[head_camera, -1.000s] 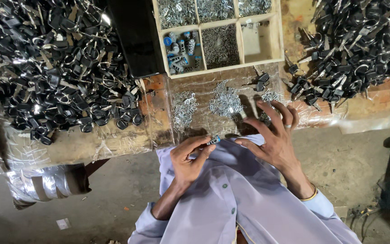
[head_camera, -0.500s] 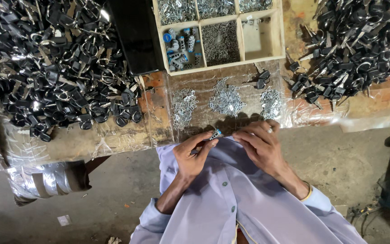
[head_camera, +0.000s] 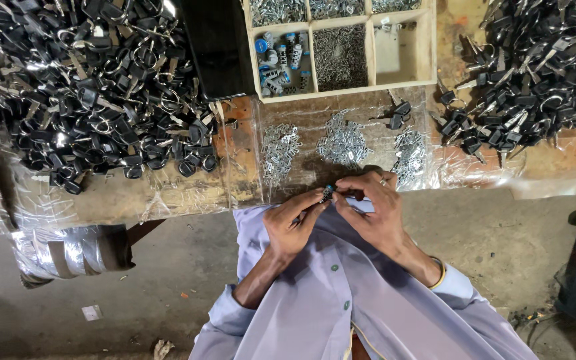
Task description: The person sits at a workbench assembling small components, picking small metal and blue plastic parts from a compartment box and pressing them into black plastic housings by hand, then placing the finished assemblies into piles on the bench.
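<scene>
Both hands meeting at bench (head_camera: 168, 200) edge, close to chest for steady fine work. Left hand (head_camera: 293, 223) grip pinched shut on small blue-tipped part (head_camera: 328, 193); right hand (head_camera: 375, 210) grip closed on its other end, likely for counter-hold. Small metal piece piles (head_camera: 345, 143) just ahead, wooden compartment tray (head_camera: 428, 47) beyond, black key heaps (head_camera: 88, 93) flanking, all within reach.

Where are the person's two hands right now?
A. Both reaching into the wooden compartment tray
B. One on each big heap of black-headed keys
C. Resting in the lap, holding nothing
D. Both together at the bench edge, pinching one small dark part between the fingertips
D: the left hand and right hand meet at the near edge of the plastic-covered workbench, fingertips closed on a small dark metal part.
</scene>
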A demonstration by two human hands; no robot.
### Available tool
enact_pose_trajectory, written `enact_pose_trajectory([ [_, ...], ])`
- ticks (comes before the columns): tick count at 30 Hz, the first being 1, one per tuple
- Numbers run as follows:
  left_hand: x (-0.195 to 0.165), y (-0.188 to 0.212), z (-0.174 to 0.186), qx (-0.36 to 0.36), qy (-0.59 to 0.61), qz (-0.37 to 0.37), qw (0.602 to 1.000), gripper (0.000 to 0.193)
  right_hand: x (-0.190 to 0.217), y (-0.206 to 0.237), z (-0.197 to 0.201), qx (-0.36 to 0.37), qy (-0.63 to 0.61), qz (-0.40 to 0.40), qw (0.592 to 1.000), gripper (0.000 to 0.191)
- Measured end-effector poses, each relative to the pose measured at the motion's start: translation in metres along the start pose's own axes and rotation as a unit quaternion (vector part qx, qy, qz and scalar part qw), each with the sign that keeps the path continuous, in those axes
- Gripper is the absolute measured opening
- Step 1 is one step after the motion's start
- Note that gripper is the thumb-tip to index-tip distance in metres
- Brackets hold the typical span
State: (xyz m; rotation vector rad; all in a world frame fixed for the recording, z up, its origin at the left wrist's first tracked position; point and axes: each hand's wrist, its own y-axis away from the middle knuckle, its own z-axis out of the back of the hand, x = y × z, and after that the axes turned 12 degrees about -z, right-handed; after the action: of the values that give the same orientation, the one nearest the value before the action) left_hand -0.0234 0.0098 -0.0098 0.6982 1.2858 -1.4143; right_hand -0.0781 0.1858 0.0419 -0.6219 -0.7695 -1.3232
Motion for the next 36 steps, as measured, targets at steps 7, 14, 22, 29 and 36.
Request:
enact_pose_trajectory([
  [7, 0.001, 0.000, -0.001, 0.005, -0.001, 0.010, 1.000, 0.023, -0.006, 0.011, -0.002, -0.028, -0.027, -0.006, 0.999, 0.026],
  [14, 0.001, -0.001, 0.002, 0.028, -0.010, -0.046, 0.998, 0.023, -0.018, 0.013, -0.008, -0.049, 0.013, 0.080, 0.996, 0.026],
  [22, -0.001, -0.004, 0.003, 0.062, -0.017, -0.098, 0.993, 0.023, -0.026, 0.019, -0.001, -0.039, 0.049, 0.092, 0.994, 0.027],
  [29, -0.002, -0.005, -0.001, 0.062, 0.010, -0.100, 0.993, 0.022, -0.031, 0.025, 0.010, -0.008, 0.104, 0.092, 0.990, 0.032],
  [36, -0.001, 0.000, -0.005, 0.015, 0.025, 0.007, 1.000, 0.025, -0.031, 0.016, 0.023, -0.069, 0.216, 0.095, 0.969, 0.045],
])
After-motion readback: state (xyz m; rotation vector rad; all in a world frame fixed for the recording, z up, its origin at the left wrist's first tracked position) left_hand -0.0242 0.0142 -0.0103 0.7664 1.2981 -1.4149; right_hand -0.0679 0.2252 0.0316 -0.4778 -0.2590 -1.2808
